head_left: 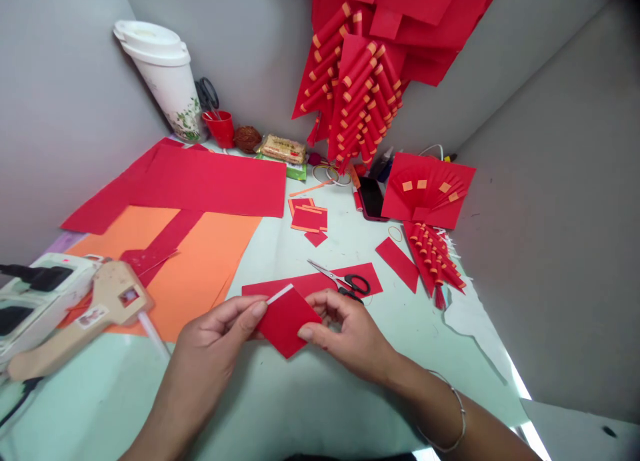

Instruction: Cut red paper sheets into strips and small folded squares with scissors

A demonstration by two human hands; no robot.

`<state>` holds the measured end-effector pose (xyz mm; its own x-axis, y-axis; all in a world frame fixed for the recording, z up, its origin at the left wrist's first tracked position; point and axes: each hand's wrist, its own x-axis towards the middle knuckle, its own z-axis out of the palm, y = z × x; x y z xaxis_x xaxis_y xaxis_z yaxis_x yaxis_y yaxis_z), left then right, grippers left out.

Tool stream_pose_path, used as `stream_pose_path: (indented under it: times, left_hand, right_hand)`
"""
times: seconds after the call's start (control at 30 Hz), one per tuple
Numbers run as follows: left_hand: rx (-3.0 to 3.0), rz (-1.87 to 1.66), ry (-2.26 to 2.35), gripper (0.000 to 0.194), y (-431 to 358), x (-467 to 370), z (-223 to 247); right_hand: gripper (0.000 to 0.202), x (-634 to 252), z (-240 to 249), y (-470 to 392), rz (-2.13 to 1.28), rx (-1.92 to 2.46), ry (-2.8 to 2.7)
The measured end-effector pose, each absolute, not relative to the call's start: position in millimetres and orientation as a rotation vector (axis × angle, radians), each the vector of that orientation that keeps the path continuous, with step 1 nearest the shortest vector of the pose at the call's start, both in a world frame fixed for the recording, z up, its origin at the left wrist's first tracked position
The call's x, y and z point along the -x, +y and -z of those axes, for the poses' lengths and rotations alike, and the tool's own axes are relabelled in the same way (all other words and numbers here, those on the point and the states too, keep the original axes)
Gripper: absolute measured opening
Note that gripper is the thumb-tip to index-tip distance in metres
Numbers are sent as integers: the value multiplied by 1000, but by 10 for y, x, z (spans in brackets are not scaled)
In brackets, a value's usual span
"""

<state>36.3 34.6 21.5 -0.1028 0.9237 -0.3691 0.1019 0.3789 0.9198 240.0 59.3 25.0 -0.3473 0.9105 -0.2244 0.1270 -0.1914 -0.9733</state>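
A red paper square (289,324) with a white strip (281,294) along one edge sits between my hands, above the tabletop (280,408). My left grip (215,341) pinches its left corner, thumb on top; my right grip (347,331) pinches the right corner. Just beyond, black-handled scissors (336,276) lie across a long red paper strip (377,282). Small red cards (310,219) edged in orange lie farther back. To my left, a glue gun (115,284) rests near orange sheets (215,248).
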Motion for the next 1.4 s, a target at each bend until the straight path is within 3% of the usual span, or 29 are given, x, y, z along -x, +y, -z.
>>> stream_pose_path:
  times: [0.1, 0.3, 0.53, 1.07, 1.4]
  left_hand:
    - [-901, -936, 1490, 33, 341, -330, -141]
    - [-943, -838, 1482, 29, 343, -329, -139]
    - [-1012, -744, 1565, 34, 389, -387, -309]
    - [-1004, -653, 1653, 39, 426, -375, -269]
    - [-932, -735, 1669, 32, 417, -477, -393]
  right_hand:
    - [13, -2383, -220, 582, -1609, 1272, -1392]
    - [12, -2441, -219, 647, -1583, 1264, -1277]
    - [9, -2511, -341, 682, -1478, 1319, -1530]
    - [28, -2483, -287, 676, -1645, 1292, -1363]
    - [24, -2497, -213, 683, -1608, 1299, -1408]
